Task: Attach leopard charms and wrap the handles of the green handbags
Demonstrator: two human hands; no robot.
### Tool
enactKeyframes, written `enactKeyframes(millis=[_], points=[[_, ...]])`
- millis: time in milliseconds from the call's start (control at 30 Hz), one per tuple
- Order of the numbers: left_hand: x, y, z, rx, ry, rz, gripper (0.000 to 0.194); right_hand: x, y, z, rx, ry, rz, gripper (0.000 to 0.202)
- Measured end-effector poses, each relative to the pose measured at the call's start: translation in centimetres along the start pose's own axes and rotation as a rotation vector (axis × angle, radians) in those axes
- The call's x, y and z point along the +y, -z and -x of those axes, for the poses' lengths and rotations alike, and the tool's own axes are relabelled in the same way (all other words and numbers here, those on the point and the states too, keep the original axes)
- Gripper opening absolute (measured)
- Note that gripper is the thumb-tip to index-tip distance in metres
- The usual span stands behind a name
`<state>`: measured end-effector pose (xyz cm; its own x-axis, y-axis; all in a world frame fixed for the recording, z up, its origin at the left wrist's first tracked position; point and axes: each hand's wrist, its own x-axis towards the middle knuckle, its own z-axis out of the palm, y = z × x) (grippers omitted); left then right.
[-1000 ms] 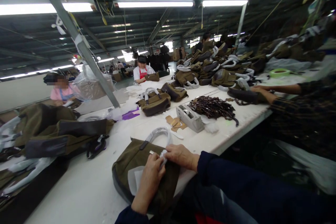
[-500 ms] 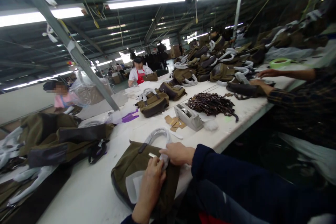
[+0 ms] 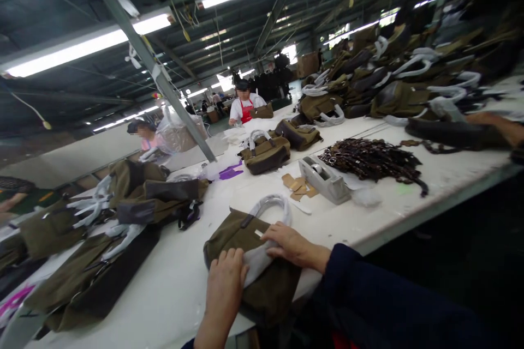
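An olive-green handbag [image 3: 229, 226] with dark trim lies on the white table in front of me. Its upright handle [image 3: 284, 204] is covered in whitish wrapping. Across the bag's front runs a strip of thin white wrapping sheet [image 3: 257, 264], spanning the gap between my hands. My left hand [image 3: 225, 278] has its fingers closed over the left end of the strip, against the bag. My right hand [image 3: 289, 245] pinches the other end near the handle's base; the fingertips are partly hidden. A small white tag [image 3: 258, 233] shows beside the right fingers.
Beyond the bag stand a grey tape dispenser [image 3: 325, 180], brown card pieces [image 3: 297, 185] and a heap of dark straps [image 3: 370, 159]. Two handbags [image 3: 268, 155] sit farther back. More bags pile up left [image 3: 158, 196] and right [image 3: 393, 101]. A co-worker's arm [image 3: 501, 124] reaches in at right.
My hands were close together at the handle's base; now they are apart, the left one farther left, with the white sheet stretched between them. The whole view has shifted and tilted.
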<state>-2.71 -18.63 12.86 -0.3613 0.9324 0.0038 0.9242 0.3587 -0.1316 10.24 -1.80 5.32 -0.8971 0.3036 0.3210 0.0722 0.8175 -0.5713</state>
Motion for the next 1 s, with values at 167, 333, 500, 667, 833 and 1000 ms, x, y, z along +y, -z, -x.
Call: enactKeyframes(millis=[167, 333, 500, 667, 833, 1000], points=[[0.1, 0.3, 0.2, 0.000, 0.014, -0.037, 0.016, -0.3, -0.4, -1.5, -0.114, 0.067, 0.149, 0.021], [0.6, -0.1, 0.8, 0.067, -0.042, -0.146, 0.019, -0.1, -1.9, -1.2, -0.016, 0.178, 0.301, 0.018], [0.3, -0.2, 1.4, 0.047, -0.078, -0.165, 0.023, -0.2, -1.8, -0.7, 0.018, 0.234, 0.353, 0.006], [-0.7, 0.1, 1.9, 0.009, -0.045, -0.087, 0.021, -0.5, -1.0, -0.5, 0.006, 0.228, 0.268, 0.007], [-1.2, -0.6, 2.5, 0.030, -0.156, -0.150, 0.023, -0.6, -0.8, -0.3, -0.005, 0.278, 0.355, 0.005], [-2.3, -1.6, 2.8, 0.049, -0.314, -0.123, 0.025, -0.3, -1.1, 0.1, 0.026, 0.319, 0.379, 0.006]])
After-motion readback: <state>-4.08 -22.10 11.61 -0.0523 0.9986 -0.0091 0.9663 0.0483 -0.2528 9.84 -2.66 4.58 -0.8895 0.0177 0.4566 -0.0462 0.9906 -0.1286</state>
